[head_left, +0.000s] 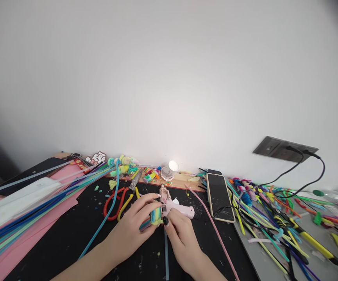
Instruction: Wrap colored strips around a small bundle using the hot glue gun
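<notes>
Striped coil of pastel fuzzy pipe cleaner (154,216) pinched between both hands over black mat (69,238) | left hand (133,228) curled around its left side, fingers closed on it | right hand (182,238) pressing its right edge, thumb on it | pink plastic glue gun (179,208) just behind grip | black smartphone (220,191) right of grip

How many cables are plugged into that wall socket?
2: both black cables plug into the dark wall socket at right, then droop to the cluttered table. Their far ends are hidden among the craft sticks.
</notes>
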Tool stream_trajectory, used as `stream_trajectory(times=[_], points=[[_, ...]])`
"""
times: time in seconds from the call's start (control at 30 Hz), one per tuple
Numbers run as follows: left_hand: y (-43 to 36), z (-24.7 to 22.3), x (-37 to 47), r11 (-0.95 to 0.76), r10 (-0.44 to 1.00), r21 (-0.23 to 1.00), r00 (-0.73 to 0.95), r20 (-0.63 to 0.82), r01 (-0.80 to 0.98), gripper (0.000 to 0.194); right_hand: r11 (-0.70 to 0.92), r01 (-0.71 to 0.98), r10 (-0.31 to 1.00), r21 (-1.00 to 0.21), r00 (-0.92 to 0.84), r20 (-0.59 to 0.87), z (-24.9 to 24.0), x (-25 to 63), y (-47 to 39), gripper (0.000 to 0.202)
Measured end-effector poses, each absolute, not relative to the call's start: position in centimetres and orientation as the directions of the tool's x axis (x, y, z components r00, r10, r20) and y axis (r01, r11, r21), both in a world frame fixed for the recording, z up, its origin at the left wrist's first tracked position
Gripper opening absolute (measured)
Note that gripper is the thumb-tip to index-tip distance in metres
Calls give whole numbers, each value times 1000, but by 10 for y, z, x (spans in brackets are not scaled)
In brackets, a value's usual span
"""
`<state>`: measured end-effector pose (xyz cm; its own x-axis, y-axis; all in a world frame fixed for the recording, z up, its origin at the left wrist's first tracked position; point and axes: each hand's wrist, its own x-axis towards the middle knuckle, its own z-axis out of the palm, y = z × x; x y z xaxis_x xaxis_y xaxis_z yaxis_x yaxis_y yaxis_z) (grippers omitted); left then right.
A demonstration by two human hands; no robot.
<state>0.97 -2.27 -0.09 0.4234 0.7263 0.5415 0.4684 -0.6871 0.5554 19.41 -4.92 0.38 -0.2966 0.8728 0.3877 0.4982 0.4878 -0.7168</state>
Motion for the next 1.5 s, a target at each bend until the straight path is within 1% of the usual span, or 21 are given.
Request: stream_trajectory(times=[0.1,0.23,0.37,0.43,0.5,0.6,0.7,0.8,0.97,1.2,1.33,1.5], points=[[-23,2,10,-686,728,564,417,545,460,37,482,489,876,-727,-265,403,4,194,-50,29],[-24,3,10,-686,728,569,422,540,454,40,469,471,883,-747,-239,403,5,194,-50,29],[-25,1,10,-631,776,640,384,501,440,45,466,441,885,-767,-235,402,8,194,-49,27],[-24,0,9,-610,792,667,349,501,427,44,466,436,885,-770,-226,408,8,194,-49,27],[-23,-1,9,-625,781,664,332,529,410,40,469,434,883,-770,-213,418,8,194,-49,27],[-23,-2,9,-658,753,642,337,566,393,36,503,430,863,-750,-208,459,8,195,-50,27],[-23,-3,10,-651,758,652,364,541,389,35,565,421,824,-709,-241,514,8,194,-52,26],[-23,-4,11,-675,736,636,409,540,374,34,600,429,799,-675,-274,535,9,193,-53,25],[-23,-4,12,-687,722,620,450,526,379,33,617,455,787,-642,-340,515,10,193,-54,23],[-23,-6,14,-670,736,634,454,502,385,39,593,535,805,-602,-412,427,8,192,-53,26],[-22,-5,14,-648,757,647,436,486,402,34,577,563,817,-592,-392,423,8,194,-52,26],[-22,2,14,-578,807,713,410,426,397,31,548,539,835,-640,-308,455,11,198,-51,21]])
